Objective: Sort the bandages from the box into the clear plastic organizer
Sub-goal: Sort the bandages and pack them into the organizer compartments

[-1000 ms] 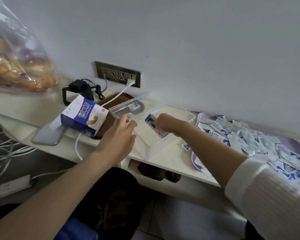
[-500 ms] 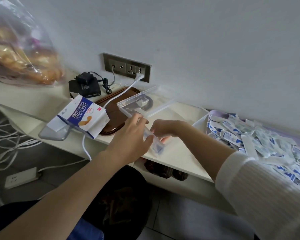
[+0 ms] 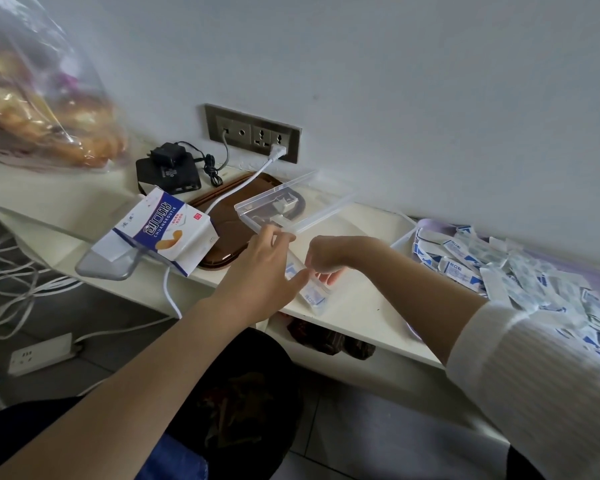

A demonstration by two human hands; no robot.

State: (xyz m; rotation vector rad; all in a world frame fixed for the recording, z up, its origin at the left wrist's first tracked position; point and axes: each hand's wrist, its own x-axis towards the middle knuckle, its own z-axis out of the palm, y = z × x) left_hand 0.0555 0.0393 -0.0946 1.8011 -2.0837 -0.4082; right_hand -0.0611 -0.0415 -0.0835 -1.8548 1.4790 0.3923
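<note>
Frame centre: left hand [image 3: 260,271] grips clear plastic organizer [image 3: 305,220] by near wall, thumb and fingers curled round it. Right hand [image 3: 329,258] curled over near compartment, above bandage [image 3: 313,296]; pinch or mere touch, cannot tell. Judgement: steady organizer, lay bandage flat, lengthwise, then release. Further back: box [image 3: 163,233] centre left; loose bandage pile [image 3: 499,271] right edge.

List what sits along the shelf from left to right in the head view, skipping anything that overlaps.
bread bag → bandage box → clear organizer → pile of bandages
</note>
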